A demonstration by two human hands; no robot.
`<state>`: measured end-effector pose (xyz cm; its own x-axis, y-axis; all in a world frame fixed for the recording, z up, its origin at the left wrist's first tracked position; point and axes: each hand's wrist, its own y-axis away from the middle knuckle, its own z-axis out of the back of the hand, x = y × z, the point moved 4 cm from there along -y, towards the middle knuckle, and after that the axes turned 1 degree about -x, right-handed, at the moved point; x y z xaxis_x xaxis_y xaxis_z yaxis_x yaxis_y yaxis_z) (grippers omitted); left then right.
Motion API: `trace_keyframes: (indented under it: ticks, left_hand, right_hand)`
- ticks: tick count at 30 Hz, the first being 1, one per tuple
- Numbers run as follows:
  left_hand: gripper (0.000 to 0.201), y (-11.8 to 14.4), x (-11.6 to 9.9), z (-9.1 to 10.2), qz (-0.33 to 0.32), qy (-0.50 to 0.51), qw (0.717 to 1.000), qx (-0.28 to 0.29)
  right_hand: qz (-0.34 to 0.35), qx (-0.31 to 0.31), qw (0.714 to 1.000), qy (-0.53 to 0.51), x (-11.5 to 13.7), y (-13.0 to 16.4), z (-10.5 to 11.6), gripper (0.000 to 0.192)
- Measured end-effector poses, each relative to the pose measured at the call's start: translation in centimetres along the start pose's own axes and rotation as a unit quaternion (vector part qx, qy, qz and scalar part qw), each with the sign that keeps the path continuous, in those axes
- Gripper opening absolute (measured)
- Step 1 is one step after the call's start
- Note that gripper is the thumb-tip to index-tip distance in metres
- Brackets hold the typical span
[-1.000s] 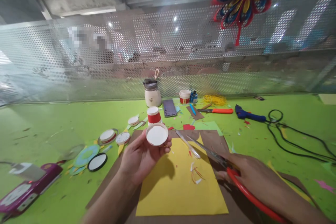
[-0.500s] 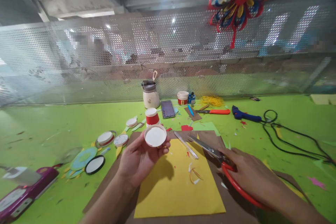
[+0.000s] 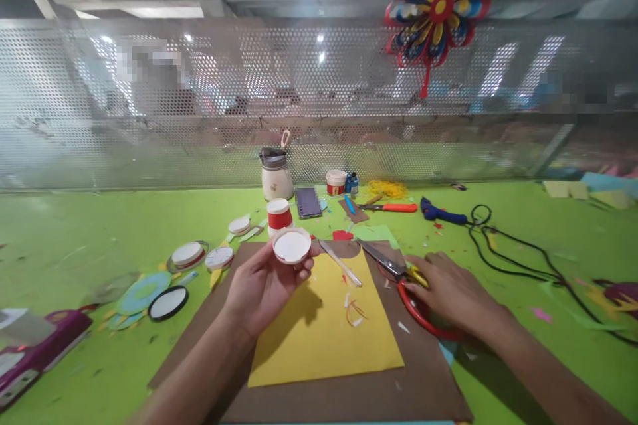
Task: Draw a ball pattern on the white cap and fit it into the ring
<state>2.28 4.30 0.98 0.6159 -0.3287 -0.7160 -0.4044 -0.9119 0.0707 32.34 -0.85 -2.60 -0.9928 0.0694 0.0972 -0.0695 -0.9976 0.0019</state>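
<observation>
My left hand [image 3: 259,289] pinches a shallow white round paper cap [image 3: 292,246] by its rim, its flat face turned toward me, above a yellow paper sheet [image 3: 323,345]. On the right, my right hand [image 3: 448,289] is closed at the handles of a pair of red-handled scissors [image 3: 386,260]. They lie low over the right edge of the brown board [image 3: 423,378], blades pointing up and left. The fingers on the far side are partly hidden. Between the hands, a slim silver-white craft knife [image 3: 343,265] rests on the sheet near thin paper scraps [image 3: 355,313].
Behind the cap stand a red-and-white cup [image 3: 279,216], a flask [image 3: 277,179] and a phone [image 3: 308,203]. An orange-handled knife [image 3: 399,208] and a blue glue gun [image 3: 443,214] with a black cord lie right. Paper discs [image 3: 169,303] and a purple power strip [image 3: 54,352] are left.
My right hand has lowered the scissors toward the board, and their red loop sits closer to the surface. The left hand still holds the cap. The camera view has shifted slightly.
</observation>
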Motion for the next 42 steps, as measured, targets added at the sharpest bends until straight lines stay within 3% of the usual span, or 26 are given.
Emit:
trace_keyframes:
  ticks: [3,6,9,11,13,16,18,23,29,33,37,42]
  left_hand:
    - [0.023,-0.3,0.3,0.3,0.000,-0.004,1.000,-0.006]
    - [0.024,-0.5,0.8,0.7,-0.002,-0.011,1.000,-0.009]
    - [0.026,-0.3,2.1,0.8,0.013,-0.026,1.000,-0.003]
    - [0.033,0.0,3.5,0.4,0.045,-0.045,0.998,0.018]
    - [0.040,0.5,4.8,-0.2,0.080,-0.066,0.993,0.048]
    - [0.047,1.2,5.9,-1.2,0.112,-0.084,0.985,0.097]
    - [0.049,1.4,6.0,-1.6,0.112,-0.086,0.983,0.117]
    - [0.053,1.7,6.1,-1.9,0.098,-0.083,0.981,0.147]
    - [0.035,1.6,6.5,-2.1,0.083,-0.089,0.981,0.151]
    - [0.033,1.3,6.4,-2.0,0.088,-0.087,0.981,0.147]
    - [0.032,1.1,6.6,-1.7,0.093,-0.093,0.983,0.131]
    - [0.031,0.8,6.4,-1.0,0.097,-0.121,0.980,0.121]
  right_hand:
    - [0.020,-0.067,0.993,-0.094,0.1,-0.3,0.3,0.044]
    - [0.063,-0.101,0.965,-0.235,0.9,-0.5,0.1,0.029]
    - [0.103,-0.102,0.931,-0.335,2.3,-0.3,0.2,0.039]
    - [0.115,-0.073,0.908,-0.395,3.5,-0.1,0.7,0.035]
    - [0.126,-0.002,0.876,-0.466,5.0,0.2,1.3,0.031]
    - [0.155,0.098,0.825,-0.534,7.3,1.1,2.3,0.045]
    - [0.160,0.104,0.812,-0.551,8.4,1.6,2.9,0.053]
    - [0.100,0.058,0.827,-0.550,8.8,2.3,2.7,0.057]
    - [0.023,0.025,0.855,-0.518,7.7,2.7,1.6,0.045]
    - [0.025,0.001,0.874,-0.485,7.6,2.8,1.7,0.044]
    - [0.027,-0.041,0.918,-0.393,8.2,2.5,2.5,0.026]
    - [0.028,-0.108,0.941,-0.318,9.0,1.1,3.3,0.018]
